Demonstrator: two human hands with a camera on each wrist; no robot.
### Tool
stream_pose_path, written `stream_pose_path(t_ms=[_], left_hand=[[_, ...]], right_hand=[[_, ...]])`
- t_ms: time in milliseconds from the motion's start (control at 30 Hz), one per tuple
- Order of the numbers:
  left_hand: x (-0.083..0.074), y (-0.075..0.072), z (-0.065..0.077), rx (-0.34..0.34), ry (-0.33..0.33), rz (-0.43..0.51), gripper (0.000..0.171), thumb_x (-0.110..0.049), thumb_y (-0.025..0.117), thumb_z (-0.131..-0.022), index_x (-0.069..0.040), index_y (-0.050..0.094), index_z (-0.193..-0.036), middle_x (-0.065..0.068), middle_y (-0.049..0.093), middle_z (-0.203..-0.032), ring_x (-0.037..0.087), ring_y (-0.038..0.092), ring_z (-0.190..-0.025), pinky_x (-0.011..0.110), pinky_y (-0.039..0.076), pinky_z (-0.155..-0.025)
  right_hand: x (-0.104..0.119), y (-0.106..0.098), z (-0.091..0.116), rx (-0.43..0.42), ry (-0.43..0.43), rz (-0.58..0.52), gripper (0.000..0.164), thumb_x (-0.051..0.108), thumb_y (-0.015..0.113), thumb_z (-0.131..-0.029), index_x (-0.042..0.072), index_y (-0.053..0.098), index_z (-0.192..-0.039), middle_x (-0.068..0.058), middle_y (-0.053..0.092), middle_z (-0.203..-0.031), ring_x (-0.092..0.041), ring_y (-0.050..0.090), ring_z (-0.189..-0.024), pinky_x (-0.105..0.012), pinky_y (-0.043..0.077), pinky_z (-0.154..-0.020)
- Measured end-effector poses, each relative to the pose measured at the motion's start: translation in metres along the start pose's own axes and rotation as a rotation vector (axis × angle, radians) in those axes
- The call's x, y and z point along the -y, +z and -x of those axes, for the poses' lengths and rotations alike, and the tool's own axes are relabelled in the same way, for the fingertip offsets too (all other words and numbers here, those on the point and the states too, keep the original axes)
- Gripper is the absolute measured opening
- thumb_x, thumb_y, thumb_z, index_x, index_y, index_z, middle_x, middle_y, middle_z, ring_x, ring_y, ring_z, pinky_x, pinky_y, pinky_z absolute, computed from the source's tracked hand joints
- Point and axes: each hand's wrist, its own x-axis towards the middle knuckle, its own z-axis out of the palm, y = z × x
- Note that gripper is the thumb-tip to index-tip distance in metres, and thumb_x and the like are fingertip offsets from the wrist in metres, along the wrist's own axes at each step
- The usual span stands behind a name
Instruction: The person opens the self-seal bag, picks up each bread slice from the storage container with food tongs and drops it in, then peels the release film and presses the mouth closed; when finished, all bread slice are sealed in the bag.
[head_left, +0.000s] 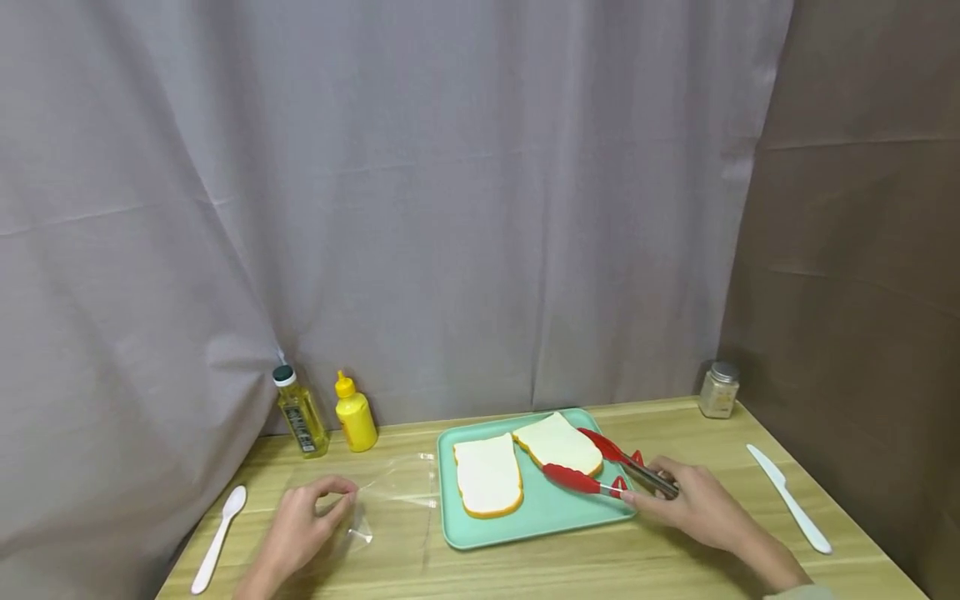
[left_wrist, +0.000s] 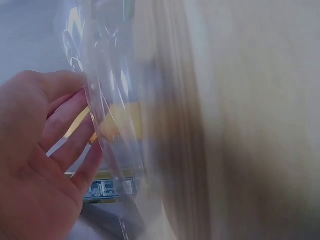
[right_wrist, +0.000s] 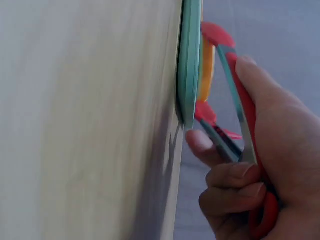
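Observation:
My right hand [head_left: 701, 507] grips a pair of tongs [head_left: 573, 480] with red tips and metal arms. Their spread tips lie at either side of the right-hand bread slice [head_left: 558, 443], which is tilted askew on a mint-green tray [head_left: 543, 518]. To its left on the same tray lies another white bread slice [head_left: 487, 477] with an orange-brown crust. Left of the tray, my left hand [head_left: 303, 527] pinches the edge of a clear plastic bag [left_wrist: 107, 100] between thumb and fingers. In the right wrist view, the tongs' red handle [right_wrist: 245, 100] sits within the palm.
An oil bottle [head_left: 303, 417] and a yellow squeeze bottle [head_left: 356, 421] stand at the back left. A seasoning jar [head_left: 719, 392] is at the back right. A white spoon [head_left: 219, 540] lies far left, a white knife [head_left: 789, 500] far right. Grey curtain [head_left: 450, 208] hangs behind the table.

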Motion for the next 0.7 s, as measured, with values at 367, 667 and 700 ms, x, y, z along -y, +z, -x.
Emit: stream_pose_path(t_ms=[367, 667, 700], left_hand=[[0.006, 0.005, -0.009, -0.024, -0.026, 0.057, 0.011, -0.012, 0.084, -0.095, -0.018, 0.083, -0.104, -0.011, 0.084, -0.103, 0.023, 0.079, -0.109, 0.052, 0.064, -0.099], [0.002, 0.012, -0.011, -0.072, 0.059, 0.031, 0.020, -0.005, 0.087, -0.088, -0.018, 0.083, -0.103, -0.004, 0.085, -0.107, 0.026, 0.080, -0.105, 0.052, 0.065, -0.095], [0.001, 0.013, -0.012, -0.072, 0.064, 0.036, 0.020, -0.005, 0.087, -0.089, -0.018, 0.083, -0.103, -0.004, 0.085, -0.107, 0.025, 0.080, -0.105, 0.053, 0.065, -0.095]], right_hand=[[-0.012, -0.003, -0.015, -0.017, -0.012, -0.081, 0.049, 0.057, 0.086, -0.088, 0.018, 0.077, -0.116, 0.012, 0.059, -0.070, -0.004, 0.051, -0.061, -0.023, 0.041, -0.052], [0.001, 0.003, -0.025, 0.005, -0.087, -0.191, 0.044, 0.050, 0.092, -0.085, 0.022, 0.079, -0.116, 0.014, 0.069, -0.077, -0.002, 0.056, -0.066, -0.023, 0.045, -0.056], [0.004, 0.004, -0.026, 0.014, -0.098, -0.198, 0.045, 0.050, 0.092, -0.085, 0.022, 0.079, -0.117, 0.014, 0.070, -0.077, -0.002, 0.056, -0.065, -0.023, 0.044, -0.055]])
